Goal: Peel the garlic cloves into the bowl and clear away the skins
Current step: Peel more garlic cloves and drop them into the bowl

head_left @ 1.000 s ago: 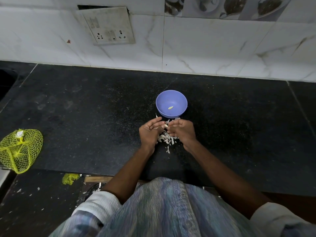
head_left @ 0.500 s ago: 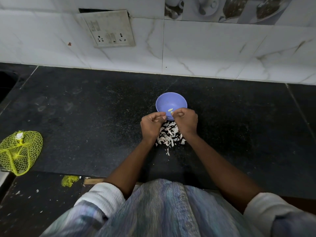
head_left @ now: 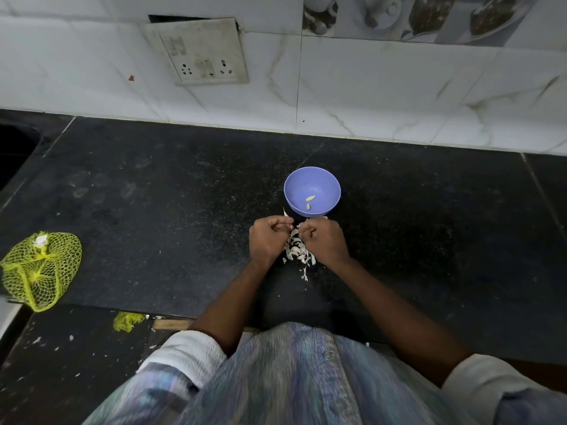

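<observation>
Two cloves (head_left: 309, 202) in bowl (head_left: 333, 182). Both grips, left hand (head_left: 268, 240) and right hand (head_left: 325, 242), pinch something over skins (head_left: 296, 251); risk: skin drops into bowl.

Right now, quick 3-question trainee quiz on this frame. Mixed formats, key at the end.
1. True or false: the purple bowl holds two peeled cloves.
2. The pile of skins lies: A) inside the bowl B) on the counter between the hands C) in the yellow net bag.
3. Fill in: the left hand and right hand sit on the ___ side of the bowl.

Key: 1 true; 2 B; 3 near.
</observation>
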